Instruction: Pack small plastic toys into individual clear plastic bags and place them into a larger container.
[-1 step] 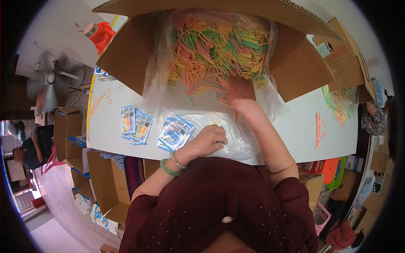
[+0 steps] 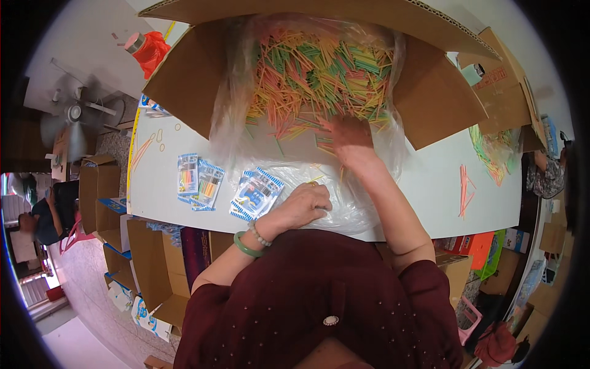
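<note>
Thin coloured sticks [image 2: 319, 67], pink, yellow, green and orange, lie heaped in a clear plastic liner [image 2: 236, 111] inside an open cardboard box [image 2: 184, 86]. My right hand [image 2: 350, 138] reaches to the heap's near edge, its shaded fingers bent over a few sticks; the fingertips are partly hidden. My left hand [image 2: 306, 204] rests on the liner's near part with curled fingers, and whatever lies under them is hidden. Beside it, to the left, are blue-and-white printed packets [image 2: 257, 194]. Further left lie more packets [image 2: 203, 184] with coloured stripes.
Loose pink sticks [image 2: 464, 190] and a bag of sticks [image 2: 488, 154] lie on the white table [image 2: 430, 212] at right. Rubber bands [image 2: 160, 135] are at left, with a red-wrapped bottle [image 2: 147, 52] behind. Cardboard boxes [image 2: 153, 264] stand below the table's left edge.
</note>
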The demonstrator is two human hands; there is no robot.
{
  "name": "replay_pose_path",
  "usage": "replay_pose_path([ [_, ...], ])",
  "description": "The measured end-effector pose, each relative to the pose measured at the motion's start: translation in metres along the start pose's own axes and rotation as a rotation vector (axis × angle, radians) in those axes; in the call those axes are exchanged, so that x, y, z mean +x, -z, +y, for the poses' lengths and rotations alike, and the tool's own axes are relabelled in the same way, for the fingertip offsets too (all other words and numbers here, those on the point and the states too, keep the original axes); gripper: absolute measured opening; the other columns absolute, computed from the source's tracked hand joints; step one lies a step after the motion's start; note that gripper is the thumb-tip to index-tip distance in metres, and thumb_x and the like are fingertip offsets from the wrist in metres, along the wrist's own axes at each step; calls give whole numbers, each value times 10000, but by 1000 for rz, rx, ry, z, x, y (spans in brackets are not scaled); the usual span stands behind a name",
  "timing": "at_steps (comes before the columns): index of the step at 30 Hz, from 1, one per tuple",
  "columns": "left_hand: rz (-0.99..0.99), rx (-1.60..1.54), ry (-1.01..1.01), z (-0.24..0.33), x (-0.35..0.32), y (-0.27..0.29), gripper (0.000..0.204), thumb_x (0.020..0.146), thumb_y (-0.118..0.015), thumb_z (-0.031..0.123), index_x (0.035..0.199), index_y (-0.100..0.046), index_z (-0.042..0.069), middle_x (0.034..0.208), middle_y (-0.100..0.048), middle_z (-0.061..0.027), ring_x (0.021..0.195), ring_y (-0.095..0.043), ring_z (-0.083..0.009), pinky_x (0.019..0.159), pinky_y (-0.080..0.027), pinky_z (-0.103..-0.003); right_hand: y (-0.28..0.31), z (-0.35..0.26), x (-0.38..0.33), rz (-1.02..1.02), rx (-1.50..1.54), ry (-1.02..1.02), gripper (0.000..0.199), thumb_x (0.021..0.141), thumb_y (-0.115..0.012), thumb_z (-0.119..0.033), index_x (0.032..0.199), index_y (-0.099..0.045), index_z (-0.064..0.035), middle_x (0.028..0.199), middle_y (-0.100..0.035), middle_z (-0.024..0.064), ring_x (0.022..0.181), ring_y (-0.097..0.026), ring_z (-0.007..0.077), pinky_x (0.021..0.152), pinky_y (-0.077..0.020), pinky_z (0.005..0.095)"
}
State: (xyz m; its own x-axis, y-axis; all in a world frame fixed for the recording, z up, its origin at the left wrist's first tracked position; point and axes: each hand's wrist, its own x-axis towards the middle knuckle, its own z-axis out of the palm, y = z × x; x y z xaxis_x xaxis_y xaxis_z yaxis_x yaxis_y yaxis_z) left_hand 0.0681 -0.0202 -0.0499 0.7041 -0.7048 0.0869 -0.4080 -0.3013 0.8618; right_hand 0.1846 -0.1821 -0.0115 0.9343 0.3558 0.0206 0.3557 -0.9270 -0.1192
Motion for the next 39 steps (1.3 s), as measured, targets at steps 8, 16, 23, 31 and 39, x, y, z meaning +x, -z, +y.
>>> replay_pose_path([
  [8,56,34,-59,2,0,-7,126,687,-690,80,802,-641,69,843,-581,-54,868,-561,-269,798,-427,-374,-34,-3,-35,152,-36,115,146,799,-583,-222,787,-550,-81,690,-599,87,666,-604,251,671,-445,398],
  [16,113,11,-59,3,2,-14,83,661,-666,81,734,-628,68,771,-578,-67,793,-570,-264,758,-439,-365,-24,-2,-24,135,-143,152,207,747,-564,-162,906,-658,-70,846,-651,101,822,-629,257,764,-438,422],
  [23,218,61,-80,-3,0,-15,67,642,-674,90,688,-628,81,693,-574,-56,727,-576,-252,743,-446,-357,-31,-7,-5,-133,-58,68,235,781,-563,-207,936,-685,-81,855,-671,115,814,-649,276,708,-468,427],
  [31,358,70,-190,-20,6,-42,79,594,-666,129,622,-617,72,672,-595,-75,679,-576,-274,650,-457,-381,-36,-4,-33,160,-35,156,316,852,-562,-287,1080,-639,-82,754,-653,154,718,-641,312,643,-488,437],
  [39,504,131,-199,-11,-4,-48,58,596,-648,127,614,-618,80,677,-598,-62,691,-581,-269,680,-451,-387,-38,-7,-32,68,-246,192,350,873,-536,-364,865,-601,-20,887,-629,199,820,-626,346,728,-467,473],
])
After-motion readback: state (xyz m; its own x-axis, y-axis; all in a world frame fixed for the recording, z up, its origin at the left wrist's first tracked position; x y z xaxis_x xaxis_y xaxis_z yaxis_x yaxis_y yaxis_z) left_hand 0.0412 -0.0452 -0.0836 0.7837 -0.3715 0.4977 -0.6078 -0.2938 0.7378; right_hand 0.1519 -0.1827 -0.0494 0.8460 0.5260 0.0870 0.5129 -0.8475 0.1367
